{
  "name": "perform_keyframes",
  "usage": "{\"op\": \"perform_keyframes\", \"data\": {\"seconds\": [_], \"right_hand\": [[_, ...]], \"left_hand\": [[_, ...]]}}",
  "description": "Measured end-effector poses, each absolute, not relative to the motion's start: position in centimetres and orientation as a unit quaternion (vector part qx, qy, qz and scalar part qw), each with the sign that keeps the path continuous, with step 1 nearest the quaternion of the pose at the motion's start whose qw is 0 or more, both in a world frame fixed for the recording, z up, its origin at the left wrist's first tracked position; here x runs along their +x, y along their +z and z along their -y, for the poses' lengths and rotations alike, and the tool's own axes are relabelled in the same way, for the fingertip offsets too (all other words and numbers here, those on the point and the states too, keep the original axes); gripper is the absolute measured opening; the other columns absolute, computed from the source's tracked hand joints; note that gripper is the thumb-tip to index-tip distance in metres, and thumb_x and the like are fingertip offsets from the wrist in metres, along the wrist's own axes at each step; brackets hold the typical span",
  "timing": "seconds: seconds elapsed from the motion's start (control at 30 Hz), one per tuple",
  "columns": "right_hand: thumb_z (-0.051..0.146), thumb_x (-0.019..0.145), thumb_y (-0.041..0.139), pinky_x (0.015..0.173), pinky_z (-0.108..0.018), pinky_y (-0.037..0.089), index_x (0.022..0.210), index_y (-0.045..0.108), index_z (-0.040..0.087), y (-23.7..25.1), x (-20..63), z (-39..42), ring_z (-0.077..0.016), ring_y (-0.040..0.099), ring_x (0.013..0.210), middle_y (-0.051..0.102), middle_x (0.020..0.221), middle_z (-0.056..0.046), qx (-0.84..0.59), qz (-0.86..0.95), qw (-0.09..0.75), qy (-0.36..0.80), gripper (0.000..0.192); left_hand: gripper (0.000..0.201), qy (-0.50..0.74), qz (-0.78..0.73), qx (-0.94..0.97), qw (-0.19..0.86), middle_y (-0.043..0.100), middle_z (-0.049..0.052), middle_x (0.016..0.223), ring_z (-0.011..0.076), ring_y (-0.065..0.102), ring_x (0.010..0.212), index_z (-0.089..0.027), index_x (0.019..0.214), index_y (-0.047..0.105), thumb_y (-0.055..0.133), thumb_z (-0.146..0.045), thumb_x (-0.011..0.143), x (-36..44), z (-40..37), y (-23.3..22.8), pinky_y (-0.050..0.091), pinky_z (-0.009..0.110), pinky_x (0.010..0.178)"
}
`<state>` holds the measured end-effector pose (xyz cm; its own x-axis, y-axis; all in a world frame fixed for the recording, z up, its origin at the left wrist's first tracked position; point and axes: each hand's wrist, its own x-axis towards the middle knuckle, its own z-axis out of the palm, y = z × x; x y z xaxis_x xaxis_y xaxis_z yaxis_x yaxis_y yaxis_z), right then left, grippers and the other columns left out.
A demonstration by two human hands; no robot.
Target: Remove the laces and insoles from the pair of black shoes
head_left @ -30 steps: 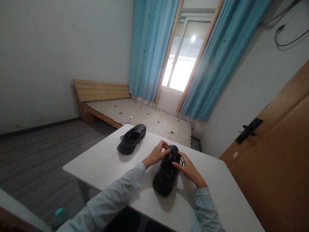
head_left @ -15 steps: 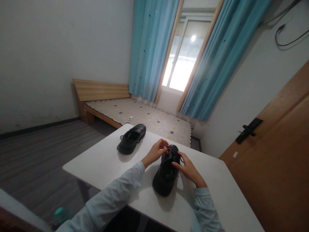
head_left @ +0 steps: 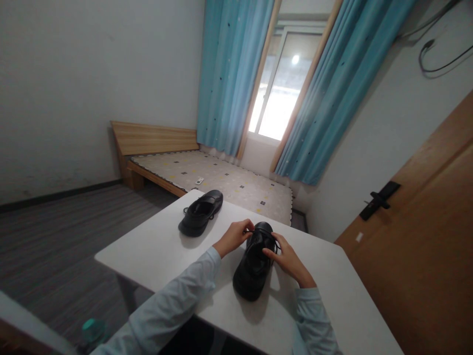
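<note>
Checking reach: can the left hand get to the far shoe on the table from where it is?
Probably yes. The left hand is at the laces of the near shoe, and only bare table lies between it and the far shoe, which sits apart to that side.

I count two black shoes on the white table (head_left: pixel 155 251): one near shoe (head_left: pixel 254 264) and one far shoe (head_left: pixel 200 213). Two hands show, my left hand (head_left: pixel 233 236) and my right hand (head_left: pixel 290 259), each in one pale blue sleeve. There is one table, one bed (head_left: pixel 221 180), one window (head_left: pixel 281 84) with two blue curtains, one wooden door (head_left: pixel 424 236) with one black handle (head_left: pixel 380 199), and one teal-capped bottle (head_left: pixel 91 329) on the floor.
</note>
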<state>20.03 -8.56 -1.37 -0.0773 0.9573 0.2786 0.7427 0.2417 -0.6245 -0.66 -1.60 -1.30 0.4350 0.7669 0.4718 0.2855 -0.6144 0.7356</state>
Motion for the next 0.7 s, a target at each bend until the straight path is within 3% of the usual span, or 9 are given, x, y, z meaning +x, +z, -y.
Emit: {"op": "perform_keyframes", "data": {"seconds": [0.3,0.7], "right_hand": [[0.054,0.069,0.063,0.104,-0.044,0.033,0.122,0.048,0.018,-1.6,20.2,8.5,-0.0272,0.046,0.12,0.051,0.127,-0.013,-0.591,0.714,0.338,0.163,0.065],[0.053,0.07,0.063,0.102,-0.045,0.035,0.124,0.047,0.019,-2.2,20.7,8.5,-0.0274,0.044,0.122,0.049,0.13,-0.012,-0.587,0.71,0.344,0.181,0.065]], "left_hand": [[0.009,0.42,-0.321,0.812,0.246,0.067,0.003,0.073,0.0187,0.058,0.072,-0.021,0.079,0.067,0.065,-0.016,0.072,-1.4,1.8,-1.1,0.044,0.027,0.068],[0.009,0.411,-0.348,0.772,0.337,0.068,0.006,0.081,0.0193,0.06,0.079,-0.017,0.078,0.066,0.06,-0.022,0.074,-1.8,1.5,-0.8,0.046,0.029,0.072]]}}
